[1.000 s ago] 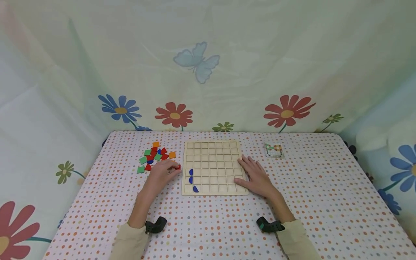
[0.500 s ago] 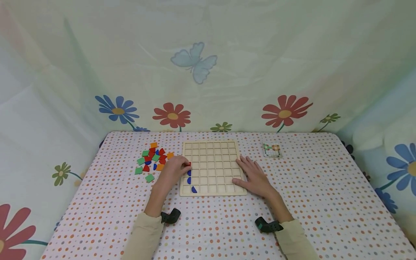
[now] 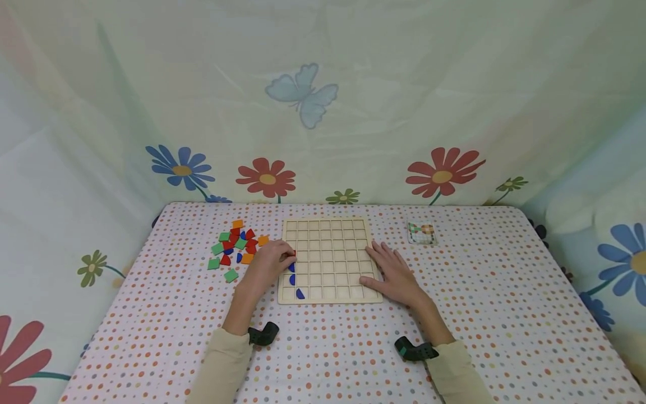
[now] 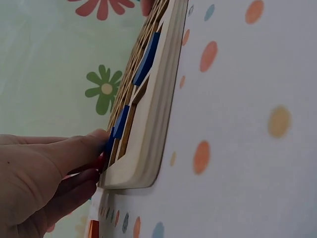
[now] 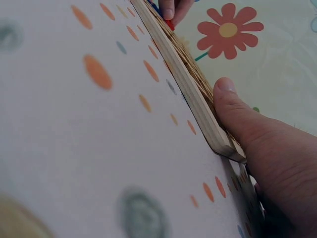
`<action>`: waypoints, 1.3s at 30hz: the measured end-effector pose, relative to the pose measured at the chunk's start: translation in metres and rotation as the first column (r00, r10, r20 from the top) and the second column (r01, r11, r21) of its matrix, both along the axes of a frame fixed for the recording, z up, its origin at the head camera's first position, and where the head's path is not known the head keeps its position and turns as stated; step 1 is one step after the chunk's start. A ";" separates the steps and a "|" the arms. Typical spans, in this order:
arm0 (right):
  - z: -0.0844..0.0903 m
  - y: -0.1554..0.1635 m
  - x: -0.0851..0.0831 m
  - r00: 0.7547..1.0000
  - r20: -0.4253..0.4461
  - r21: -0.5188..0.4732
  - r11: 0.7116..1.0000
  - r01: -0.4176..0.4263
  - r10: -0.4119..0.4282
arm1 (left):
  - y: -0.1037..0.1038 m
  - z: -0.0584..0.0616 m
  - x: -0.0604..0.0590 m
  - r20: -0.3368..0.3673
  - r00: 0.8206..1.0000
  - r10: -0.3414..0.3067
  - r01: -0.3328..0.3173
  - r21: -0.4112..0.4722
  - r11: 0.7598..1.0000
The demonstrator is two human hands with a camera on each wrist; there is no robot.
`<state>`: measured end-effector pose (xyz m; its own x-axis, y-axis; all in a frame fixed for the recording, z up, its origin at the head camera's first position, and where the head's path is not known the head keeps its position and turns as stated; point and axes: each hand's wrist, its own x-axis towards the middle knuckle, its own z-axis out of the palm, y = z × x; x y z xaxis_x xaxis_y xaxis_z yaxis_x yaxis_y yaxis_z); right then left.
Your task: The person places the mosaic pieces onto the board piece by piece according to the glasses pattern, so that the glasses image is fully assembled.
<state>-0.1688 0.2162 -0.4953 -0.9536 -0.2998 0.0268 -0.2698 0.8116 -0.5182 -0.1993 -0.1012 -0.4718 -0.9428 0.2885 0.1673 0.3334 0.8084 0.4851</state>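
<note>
Polka-dot cloth covers the table under a wooden grid board (image 3: pixel 329 259). At the board's left edge, the left hand (image 3: pixel 269 264) pinches a red tile (image 4: pixel 100 161) just above 3 blue pieces (image 3: pixel 293 279). At its right edge, the right hand (image 3: pixel 395 272) lies flat, fingers relaxed. A tilted tile could catch on a cell wall, or nudge the nearest blue piece.
</note>
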 end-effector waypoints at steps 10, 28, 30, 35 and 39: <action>0.001 -0.001 0.000 1.000 -0.014 -0.001 1.000 -0.002 0.002 | -0.005 0.008 0.003 0.104 0.993 -0.063 0.058 0.051 0.997; 0.002 -0.003 0.001 1.000 -0.015 -0.016 1.000 -0.010 0.010 | -0.005 0.007 0.005 0.096 0.993 -0.068 0.069 0.002 0.998; 0.002 -0.003 0.001 1.000 -0.015 -0.016 1.000 -0.009 0.009 | -0.005 0.008 0.006 0.089 0.994 -0.067 0.067 0.006 0.998; 0.002 -0.002 0.001 1.000 -0.017 -0.008 1.000 -0.005 0.005 | -0.003 0.007 0.006 0.069 0.996 -0.064 0.064 -0.009 0.998; 0.002 -0.001 0.001 1.000 -0.010 -0.009 1.000 -0.007 0.007 | -0.001 0.007 0.006 0.061 0.996 -0.066 0.068 -0.025 0.997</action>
<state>-0.1679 0.2151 -0.4934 -0.9511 -0.3065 0.0389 -0.2809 0.8051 -0.5224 -0.1935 -0.1022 -0.4647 -0.9293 0.3548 0.1025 0.3581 0.7981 0.4845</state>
